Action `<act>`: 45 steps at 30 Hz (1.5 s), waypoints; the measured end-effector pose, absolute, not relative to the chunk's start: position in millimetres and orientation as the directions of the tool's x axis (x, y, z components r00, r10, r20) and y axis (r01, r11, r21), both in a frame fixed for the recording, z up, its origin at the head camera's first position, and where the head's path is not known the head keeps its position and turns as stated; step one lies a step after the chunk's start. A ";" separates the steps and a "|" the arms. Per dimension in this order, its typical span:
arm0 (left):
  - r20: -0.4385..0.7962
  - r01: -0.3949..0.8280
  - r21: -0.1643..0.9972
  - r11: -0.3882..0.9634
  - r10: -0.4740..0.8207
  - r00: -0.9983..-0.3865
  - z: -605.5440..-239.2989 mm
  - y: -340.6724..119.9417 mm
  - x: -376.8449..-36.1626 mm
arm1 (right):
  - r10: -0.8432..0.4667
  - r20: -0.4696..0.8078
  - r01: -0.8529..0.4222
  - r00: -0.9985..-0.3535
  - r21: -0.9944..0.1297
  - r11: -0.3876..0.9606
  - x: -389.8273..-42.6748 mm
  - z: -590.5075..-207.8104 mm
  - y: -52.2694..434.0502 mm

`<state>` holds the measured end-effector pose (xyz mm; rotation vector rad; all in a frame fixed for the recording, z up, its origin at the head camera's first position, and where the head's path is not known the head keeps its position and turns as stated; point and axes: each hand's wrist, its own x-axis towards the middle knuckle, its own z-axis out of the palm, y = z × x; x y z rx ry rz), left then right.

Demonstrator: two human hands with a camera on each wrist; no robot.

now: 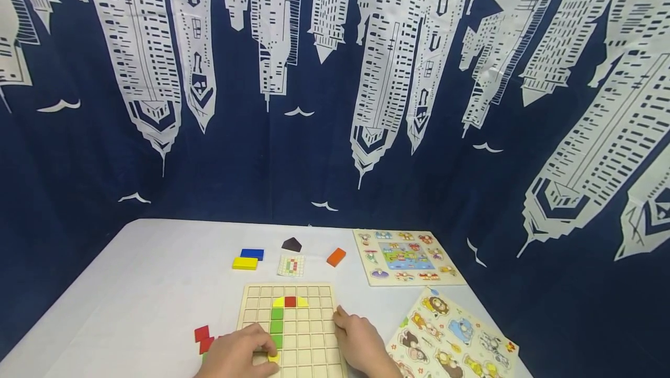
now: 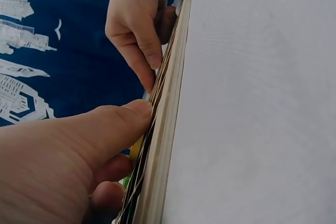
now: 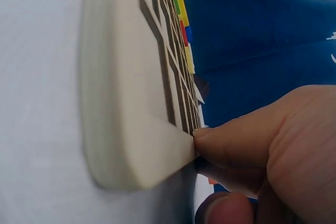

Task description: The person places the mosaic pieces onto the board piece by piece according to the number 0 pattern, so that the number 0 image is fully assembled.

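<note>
Both hands (image 1: 241, 355) (image 1: 361, 346) touch the grid board (image 1: 309, 337); only the head view shows loose blocks (image 1: 245, 263).

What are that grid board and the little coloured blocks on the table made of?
The grid board looks like pale unfinished wood: matte, light tan, with a thick rounded edge in the right wrist view. The orange block, yellow block and blue block seem to be painted wood, flat in colour with crisp edges, though plastic cannot be ruled out. The table wears a white, cloth-like cover.

Staged play table (image 1: 157, 261), skyline curtain (image 1: 335, 104) backdrop, children's puzzle boards (image 1: 405, 257)
</note>
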<state>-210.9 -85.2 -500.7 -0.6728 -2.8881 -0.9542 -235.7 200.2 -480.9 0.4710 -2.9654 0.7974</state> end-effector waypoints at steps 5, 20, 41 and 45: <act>0.170 0.433 0.577 0.693 0.417 -0.893 -500.2 -87.4 -210.2 | -0.285 0.119 -0.306 -0.951 -0.483 0.820 -235.2 -481.8 200.9; 0.254 0.477 0.583 0.658 0.410 -0.876 -502.6 -87.5 -210.5 | -0.275 0.122 -0.299 -0.954 -0.477 0.827 -233.1 -477.9 199.1; -0.015 -0.036 0.631 0.775 -0.034 -0.999 -464.7 -182.4 -227.2 | -0.262 0.127 -0.291 -0.957 -0.470 0.834 -234.8 -479.9 200.2; -0.089 -0.003 0.659 0.752 0.073 -0.993 -476.0 -190.7 -220.7 | -0.266 0.130 -0.295 -0.955 -0.470 0.832 -235.3 -480.7 199.6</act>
